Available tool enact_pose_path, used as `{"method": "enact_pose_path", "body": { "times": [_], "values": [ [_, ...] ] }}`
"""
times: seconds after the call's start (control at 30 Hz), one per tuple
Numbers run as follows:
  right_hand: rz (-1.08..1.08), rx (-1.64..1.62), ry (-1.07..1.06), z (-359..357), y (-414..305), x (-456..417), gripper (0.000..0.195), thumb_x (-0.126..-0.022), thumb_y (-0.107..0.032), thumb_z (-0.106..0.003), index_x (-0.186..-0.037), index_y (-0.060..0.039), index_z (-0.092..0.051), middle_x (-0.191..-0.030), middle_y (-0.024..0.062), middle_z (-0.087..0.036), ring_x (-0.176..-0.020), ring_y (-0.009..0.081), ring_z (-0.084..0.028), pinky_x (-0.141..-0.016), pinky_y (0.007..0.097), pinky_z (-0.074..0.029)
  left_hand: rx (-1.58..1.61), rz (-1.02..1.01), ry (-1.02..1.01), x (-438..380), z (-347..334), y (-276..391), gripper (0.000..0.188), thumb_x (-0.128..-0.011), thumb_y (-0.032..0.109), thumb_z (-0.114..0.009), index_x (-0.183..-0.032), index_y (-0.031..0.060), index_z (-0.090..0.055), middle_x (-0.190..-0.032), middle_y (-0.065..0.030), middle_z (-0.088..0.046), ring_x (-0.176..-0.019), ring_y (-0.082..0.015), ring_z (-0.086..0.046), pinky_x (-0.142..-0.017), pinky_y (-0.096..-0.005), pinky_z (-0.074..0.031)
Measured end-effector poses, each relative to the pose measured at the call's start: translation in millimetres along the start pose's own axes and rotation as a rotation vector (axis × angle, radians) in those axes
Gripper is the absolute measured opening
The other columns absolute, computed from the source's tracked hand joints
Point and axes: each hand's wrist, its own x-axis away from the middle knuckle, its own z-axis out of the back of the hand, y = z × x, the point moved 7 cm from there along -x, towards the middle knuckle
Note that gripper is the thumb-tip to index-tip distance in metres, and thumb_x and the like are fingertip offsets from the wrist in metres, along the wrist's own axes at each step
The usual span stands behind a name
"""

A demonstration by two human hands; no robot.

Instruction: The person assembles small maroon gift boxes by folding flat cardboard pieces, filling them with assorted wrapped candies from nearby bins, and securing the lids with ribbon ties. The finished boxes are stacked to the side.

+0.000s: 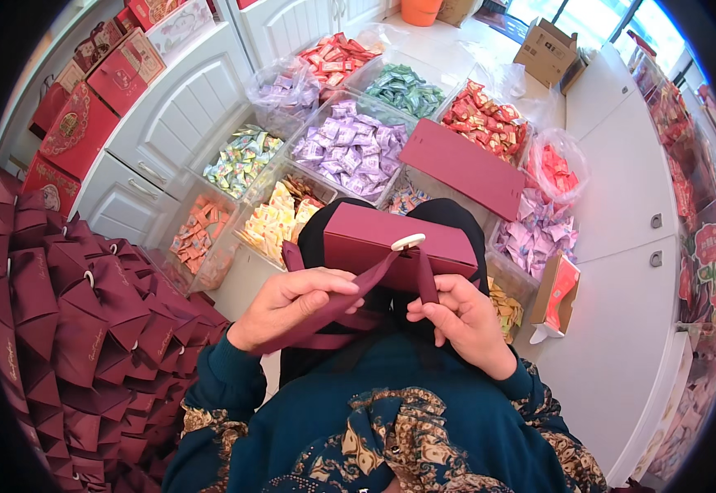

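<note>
A closed maroon gift box (389,237) rests across my knees. At its near top edge sits a white ring (408,241), with a maroon ribbon (367,280) passing through it. My left hand (299,302) pinches the longer stretch of ribbon, left of the ring. On the right, the short ribbon end is held between the thumb and fingers of my right hand (462,320). More ribbon loops down over my lap behind the left hand. How the ribbon runs under the box is hidden.
Finished-looking maroon boxes (105,333) pile up at the left. Clear plastic bins of wrapped sweets (352,148) stand beyond my knees, a flat maroon box piece (462,166) lying over some. White cabinets (179,98) flank the left; a small open carton (555,296) stands at the right.
</note>
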Motion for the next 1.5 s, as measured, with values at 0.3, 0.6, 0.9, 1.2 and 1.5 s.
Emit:
{"method": "enact_pose_path", "body": {
  "times": [0.3,0.6,0.9,1.2,1.5],
  "values": [
    [0.087,-0.078,-0.122,2,-18,-9,0.012,-0.091,-0.004,-0.064,-0.1,0.0027,-0.067,-0.107,0.0106,-0.066,-0.068,0.0077,-0.058,-0.054,0.0207,-0.047,-0.111,0.331,0.263,-16,3,-28,0.025,-0.083,0.001,-0.071,-0.106,0.0006,-0.063,-0.086,-0.0029,-0.069,-0.071,-0.004,-0.06,-0.056,-0.0177,-0.045],
    [0.027,-0.219,-0.225,8,-5,-19,0.016,-0.094,-0.004,-0.059,-0.107,0.0028,-0.063,-0.106,0.012,-0.067,-0.077,0.0125,-0.064,-0.064,0.0241,-0.054,0.152,0.301,0.122,-24,-18,-33,0.014,-0.085,-0.002,-0.068,-0.098,-0.0028,-0.066,-0.104,-0.0079,-0.065,-0.074,-0.01,-0.065,-0.063,-0.0242,-0.055],
    [0.049,-0.405,-0.162,13,-21,-36,0.016,-0.098,-0.014,-0.056,-0.104,-0.0001,-0.059,-0.097,0.0099,-0.066,-0.086,0.0158,-0.065,-0.064,0.0263,-0.058,-0.627,-0.494,0.143,-51,-42,11,0.007,-0.082,-0.009,-0.066,-0.087,-0.005,-0.062,-0.123,-0.017,-0.061,-0.074,-0.0138,-0.066,-0.066,-0.0263,-0.056],
    [0.217,-0.147,-0.193,23,-24,-48,0.013,-0.095,-0.003,-0.056,-0.104,0.0023,-0.063,-0.094,0.0088,-0.065,-0.087,0.0161,-0.066,-0.074,0.0273,-0.055,-0.487,-0.374,0.32,-76,-19,12,0.017,-0.085,-0.005,-0.064,-0.101,-0.0038,-0.066,-0.092,-0.0118,-0.068,-0.079,-0.0166,-0.067,-0.069,-0.0263,-0.053],
    [0.595,0.103,-0.148,10,-47,-53,0.022,-0.091,0.009,-0.051,-0.107,-0.0004,-0.063,-0.095,0.0074,-0.055,-0.076,0.0147,-0.063,-0.066,0.0261,-0.052,-0.978,-0.513,0.236,-81,-35,31,0.027,-0.076,-0.005,-0.07,-0.103,-0.001,-0.066,-0.091,-0.0154,-0.066,-0.08,-0.0294,-0.066,-0.07,-0.033,-0.052]
  ]
}}
